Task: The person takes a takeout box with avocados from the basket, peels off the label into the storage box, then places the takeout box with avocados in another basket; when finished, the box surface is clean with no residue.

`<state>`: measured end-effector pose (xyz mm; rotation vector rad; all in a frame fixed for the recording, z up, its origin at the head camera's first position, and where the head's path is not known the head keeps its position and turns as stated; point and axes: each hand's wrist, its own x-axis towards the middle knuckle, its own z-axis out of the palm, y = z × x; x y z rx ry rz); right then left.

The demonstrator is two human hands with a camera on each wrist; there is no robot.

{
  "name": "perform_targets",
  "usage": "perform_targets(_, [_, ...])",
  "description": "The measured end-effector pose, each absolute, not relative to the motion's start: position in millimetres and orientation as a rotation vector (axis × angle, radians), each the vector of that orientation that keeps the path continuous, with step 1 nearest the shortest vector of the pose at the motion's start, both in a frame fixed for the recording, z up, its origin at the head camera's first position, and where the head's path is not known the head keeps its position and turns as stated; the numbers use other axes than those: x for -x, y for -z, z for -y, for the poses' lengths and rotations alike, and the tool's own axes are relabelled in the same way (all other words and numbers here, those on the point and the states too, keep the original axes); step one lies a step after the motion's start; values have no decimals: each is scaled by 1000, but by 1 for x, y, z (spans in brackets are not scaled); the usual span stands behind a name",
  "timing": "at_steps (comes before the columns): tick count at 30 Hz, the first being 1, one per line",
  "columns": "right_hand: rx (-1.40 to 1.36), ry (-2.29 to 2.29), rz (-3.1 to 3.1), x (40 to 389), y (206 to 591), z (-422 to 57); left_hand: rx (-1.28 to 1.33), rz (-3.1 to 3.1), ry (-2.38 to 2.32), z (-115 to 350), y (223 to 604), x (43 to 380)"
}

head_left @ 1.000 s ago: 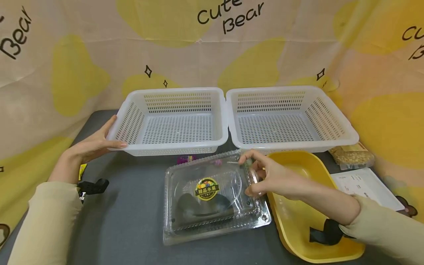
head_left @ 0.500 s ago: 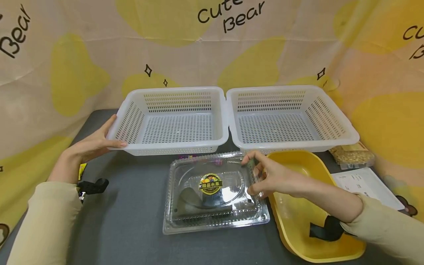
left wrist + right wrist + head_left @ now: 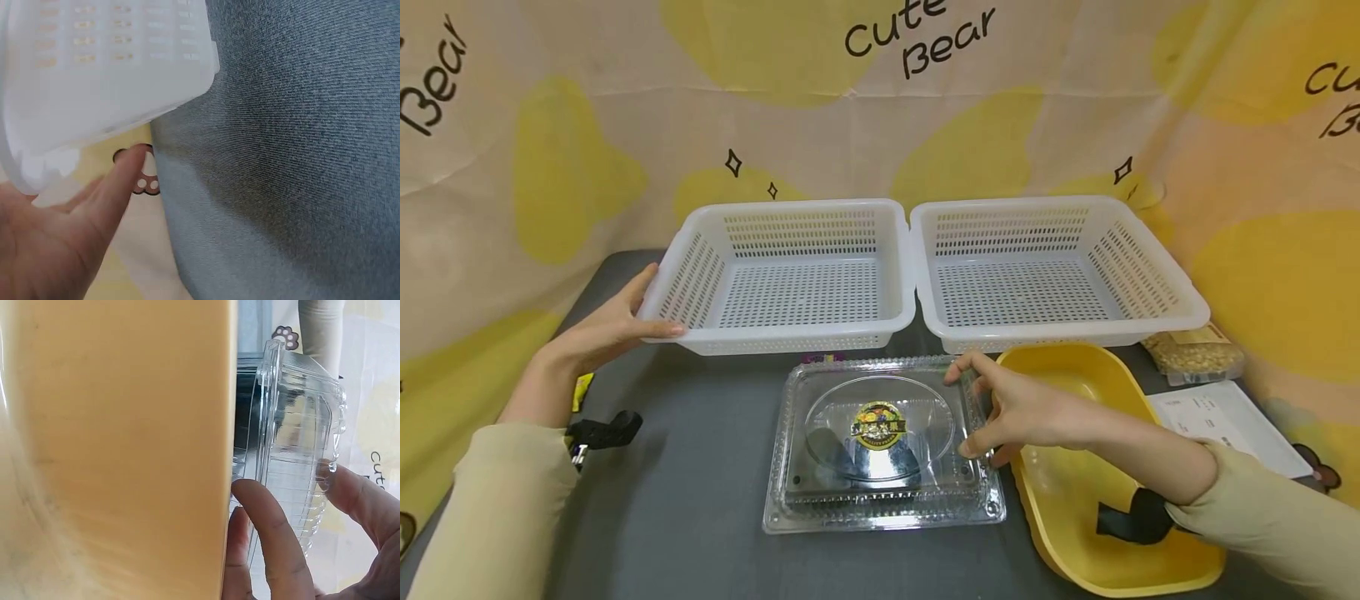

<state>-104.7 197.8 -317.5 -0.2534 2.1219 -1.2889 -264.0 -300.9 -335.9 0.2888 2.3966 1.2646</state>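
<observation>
My left hand (image 3: 598, 333) spans the near left corner of the left white basket (image 3: 797, 337), its digits fairly straight along the rim. In the left wrist view, a straight finger (image 3: 122, 187) points past the basket's underside. My right hand (image 3: 1022, 408) holds the right side of a clear plastic fruit box (image 3: 827, 417), its fingers bent and spread along that edge. The box's lid is down over its base and bears a round black and gold label (image 3: 878, 425). In the right wrist view, the hand (image 3: 275, 544) reaches around the box's ridged side (image 3: 294, 462).
A second white basket (image 3: 1075, 329) adjoins the first on the right. The yellow tub (image 3: 1033, 508) lies under my right forearm. Behind it are a bag of grain (image 3: 1195, 358) and a white card (image 3: 1217, 417). Something purple (image 3: 823, 358) shows behind the box.
My right hand has lowered the fruit box from a tilt until it lies flatter and squarer on the table. My left hand stays at the basket corner.
</observation>
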Motion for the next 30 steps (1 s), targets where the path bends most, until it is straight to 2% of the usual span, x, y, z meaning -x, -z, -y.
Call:
perform_targets(5, [266, 1252, -2169, 105, 319, -195, -274, -2603, -1185, 293, 329, 255])
perform_targets(11, [301, 1231, -2222, 105, 320, -193, -364, -2785, -1205, 261, 309, 235])
perform_targets(19, [315, 1214, -2243, 105, 320, -193, -807, -2721, -1410, 201, 300, 206])
perform_targets(30, [307, 1217, -2244, 103, 319, -193, -1237, -2512, -1025, 137, 317, 165])
